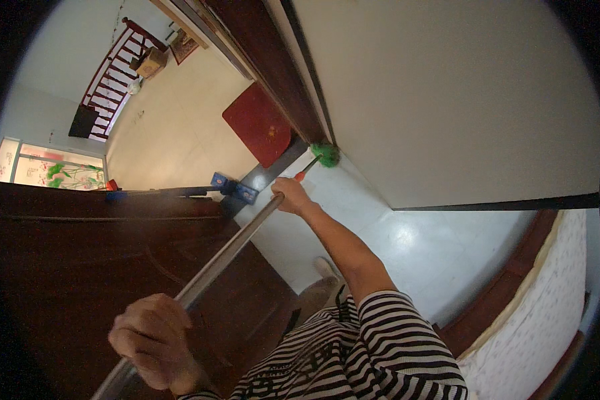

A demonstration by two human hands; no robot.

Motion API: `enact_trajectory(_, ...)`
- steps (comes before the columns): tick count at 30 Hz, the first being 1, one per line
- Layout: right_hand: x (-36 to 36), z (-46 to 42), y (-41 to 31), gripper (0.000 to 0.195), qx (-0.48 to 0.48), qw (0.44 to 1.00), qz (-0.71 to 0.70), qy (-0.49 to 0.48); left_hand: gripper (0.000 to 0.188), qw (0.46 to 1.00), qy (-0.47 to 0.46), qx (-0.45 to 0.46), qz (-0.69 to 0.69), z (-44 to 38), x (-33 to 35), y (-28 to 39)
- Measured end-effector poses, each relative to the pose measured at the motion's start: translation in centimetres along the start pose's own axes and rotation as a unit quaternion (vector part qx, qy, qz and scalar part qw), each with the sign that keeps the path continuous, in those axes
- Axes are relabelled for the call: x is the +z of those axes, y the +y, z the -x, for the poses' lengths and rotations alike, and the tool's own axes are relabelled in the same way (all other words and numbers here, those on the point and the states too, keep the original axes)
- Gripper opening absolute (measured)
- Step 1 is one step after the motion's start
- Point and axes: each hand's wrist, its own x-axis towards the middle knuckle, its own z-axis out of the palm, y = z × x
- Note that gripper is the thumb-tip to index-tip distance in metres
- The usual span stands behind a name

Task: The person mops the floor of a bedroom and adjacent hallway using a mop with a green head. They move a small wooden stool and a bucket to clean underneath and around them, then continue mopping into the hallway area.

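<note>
My right hand (291, 195) grips the metal pole (235, 245) of a long-handled cleaning tool, close behind its orange-red collar (299, 176). Lower down the picture, at the left, my left hand (152, 337) is wrapped around the same pole and looks slightly blurred. The tool's green, fuzzy head (326, 155) touches the pale floor (280, 245) in the corner beside the dark wooden door frame (275, 75). Whether that head is a mop or a brush I cannot tell. Beneath my right arm, one shoe (326, 268) shows on the floor.
A dark brown wooden panel (105, 260), apparently a door, fills the left side, with blue patterned objects (235, 187) at its edge. Beyond the grey threshold (280, 167) lies a red mat (260, 125). A large pale panel (455, 100) stands at right, a mattress (535, 310) below it.
</note>
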Motion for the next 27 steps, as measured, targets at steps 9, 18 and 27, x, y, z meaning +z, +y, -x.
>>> enact_trajectory(9, 0.0, 1.2, -8.7, 0.02, 0.031, 0.998, -0.028, -0.037, 0.042, 0.984, -0.063, 0.09, 0.141, -2.7, -7.0, 3.8)
enact_trajectory(18, -2.8, 4.9, -6.8, 0.021, 0.138, 0.978, -0.11, -0.112, 0.033, 0.898, -0.286, 0.061, 0.329, -8.5, -10.4, -2.8)
enact_trajectory(27, 9.3, -1.2, -10.8, 0.025, 0.112, 0.977, -0.166, 0.069, 0.024, 0.775, -0.548, 0.063, 0.308, -14.2, -16.0, -1.8)
